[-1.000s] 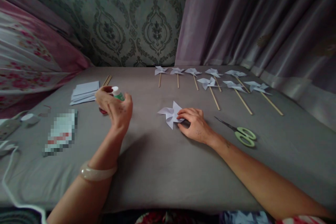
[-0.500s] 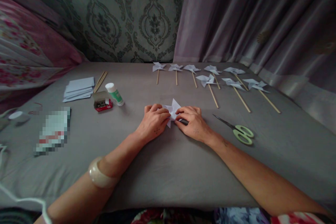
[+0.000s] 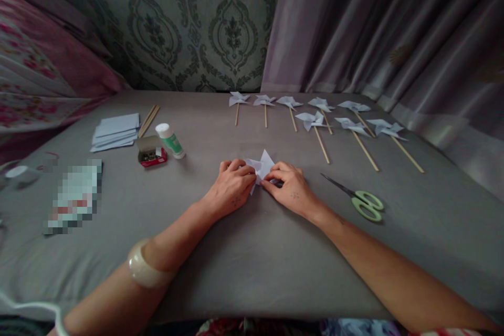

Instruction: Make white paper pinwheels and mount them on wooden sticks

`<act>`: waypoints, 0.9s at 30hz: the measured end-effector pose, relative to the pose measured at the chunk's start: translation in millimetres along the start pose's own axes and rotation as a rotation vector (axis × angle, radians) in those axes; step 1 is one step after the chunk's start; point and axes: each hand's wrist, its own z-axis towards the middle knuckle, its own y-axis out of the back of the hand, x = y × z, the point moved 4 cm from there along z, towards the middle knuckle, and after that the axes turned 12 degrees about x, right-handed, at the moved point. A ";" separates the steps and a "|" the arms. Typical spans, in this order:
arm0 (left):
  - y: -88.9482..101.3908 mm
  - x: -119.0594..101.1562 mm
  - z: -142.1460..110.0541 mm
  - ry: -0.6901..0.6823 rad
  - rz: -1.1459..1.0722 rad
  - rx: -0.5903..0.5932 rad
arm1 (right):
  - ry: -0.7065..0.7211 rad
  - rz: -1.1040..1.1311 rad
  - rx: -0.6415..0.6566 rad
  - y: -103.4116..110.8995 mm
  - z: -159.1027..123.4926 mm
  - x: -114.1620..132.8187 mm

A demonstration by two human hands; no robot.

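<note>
A white paper pinwheel [image 3: 266, 160] lies in the middle of the grey cloth surface, between my two hands. My left hand [image 3: 235, 180] has its fingers closed on the pinwheel's left side. From the right, my right hand [image 3: 289, 185] pinches the paper near the pinwheel's centre. Something dark shows under the right fingers, too covered to name. No stick shows on this pinwheel. Scissors [image 3: 367, 205] with green handles lie to the right of my right hand, blades pointing toward the hands.
Several finished pinwheels [image 3: 315, 122] on sticks lie at the back right. At the left are a paper stack [image 3: 115, 132], wooden sticks [image 3: 149, 121], a glue stick [image 3: 170, 140], a red box of small metal pieces [image 3: 153, 156] and a blurred packet [image 3: 74, 195]. A white cable [image 3: 31, 304] runs at the lower left.
My right fingers have drawn in closer around the pinwheel's centre, and the paper has turned slightly. Both hands keep hold of it. The whole view has shifted a little.
</note>
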 end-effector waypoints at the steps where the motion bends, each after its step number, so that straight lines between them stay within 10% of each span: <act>1: 0.3 0.1 0.1 -0.002 -0.005 -0.003 | -0.013 0.022 -0.008 0.0 0.8 -1.0; 27: -0.6 2.5 2.3 0.053 -0.069 -0.006 | -0.098 0.051 -0.041 -5.3 11.7 -7.2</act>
